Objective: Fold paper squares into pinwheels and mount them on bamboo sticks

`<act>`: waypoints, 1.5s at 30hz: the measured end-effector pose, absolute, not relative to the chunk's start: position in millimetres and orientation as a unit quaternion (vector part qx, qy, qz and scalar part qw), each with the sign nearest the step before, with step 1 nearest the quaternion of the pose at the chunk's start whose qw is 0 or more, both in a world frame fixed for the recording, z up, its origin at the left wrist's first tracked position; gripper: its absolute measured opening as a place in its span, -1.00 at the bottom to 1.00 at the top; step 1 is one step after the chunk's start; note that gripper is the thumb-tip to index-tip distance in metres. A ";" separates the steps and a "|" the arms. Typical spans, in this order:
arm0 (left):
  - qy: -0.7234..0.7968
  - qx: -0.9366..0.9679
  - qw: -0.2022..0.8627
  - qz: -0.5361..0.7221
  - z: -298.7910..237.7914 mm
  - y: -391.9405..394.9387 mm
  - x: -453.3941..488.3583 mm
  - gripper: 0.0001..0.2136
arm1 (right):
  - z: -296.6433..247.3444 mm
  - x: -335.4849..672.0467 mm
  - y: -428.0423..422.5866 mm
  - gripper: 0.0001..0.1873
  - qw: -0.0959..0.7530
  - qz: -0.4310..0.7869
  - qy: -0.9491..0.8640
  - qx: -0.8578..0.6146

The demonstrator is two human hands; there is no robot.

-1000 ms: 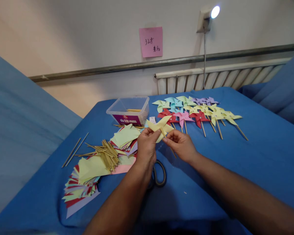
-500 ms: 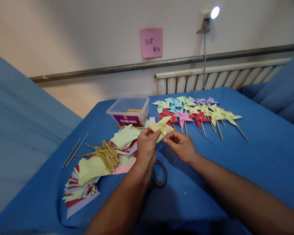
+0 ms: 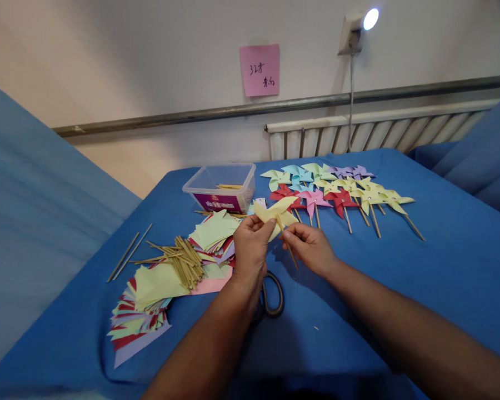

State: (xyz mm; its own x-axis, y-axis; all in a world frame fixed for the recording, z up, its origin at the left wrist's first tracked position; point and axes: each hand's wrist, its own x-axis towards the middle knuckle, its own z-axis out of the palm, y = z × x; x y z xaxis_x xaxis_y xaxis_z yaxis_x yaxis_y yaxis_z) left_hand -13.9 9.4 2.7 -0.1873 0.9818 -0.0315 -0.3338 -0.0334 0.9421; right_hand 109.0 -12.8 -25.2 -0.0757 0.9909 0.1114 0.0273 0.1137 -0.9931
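Pinwheel (image 3: 280, 210), yellow, held above the table (image 3: 379, 322), stick (image 3: 292, 255) slanting down. Left hand (image 3: 253, 240) clamped on it, thumb near the hub. Right hand (image 3: 310, 249) at the stick, fingertips close together; cannot tell whether they grip. Scissors (image 3: 274, 314) below; paper (image 3: 160, 284) left, with loose sticks (image 3: 187, 264) on top; other pinwheels (image 3: 341, 201) beyond, right.

A pale wall (image 3: 170, 61) stands behind the desk (image 3: 400, 289), warmer in tone at the left. A grey pipe (image 3: 200, 115) crosses it, rising slightly to the right, with a handwritten pink note (image 3: 259, 72) stuck above. Farther right, a bright round light (image 3: 370, 19) glows beside a socket (image 3: 344, 36); a cord (image 3: 351, 94) runs down before a white radiator (image 3: 325, 141). Blue cloth (image 3: 433, 261) covers the desk, and blue curtains (image 3: 33, 211) flank it.
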 end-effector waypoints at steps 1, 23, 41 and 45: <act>0.457 0.361 0.522 0.623 2.3 9.7 -14.2 -0.67 | -25.5 108.9 -12.8 -0.70 0.500 0.484 -0.552 -0.459; 0.480 0.372 0.494 0.623 2.5 11.2 -13.5 -0.70 | -30.1 105.7 -14.1 -0.78 0.511 0.447 -0.572 -0.460; 0.488 0.376 0.492 0.615 3.6 8.7 -14.1 -0.72 | -29.3 109.3 -18.7 -0.56 0.528 0.379 -0.628 -0.428; 0.487 0.370 0.500 0.614 6.0 7.7 -14.0 -0.72 | -27.8 108.5 -16.6 -0.53 0.540 0.491 -0.556 -0.397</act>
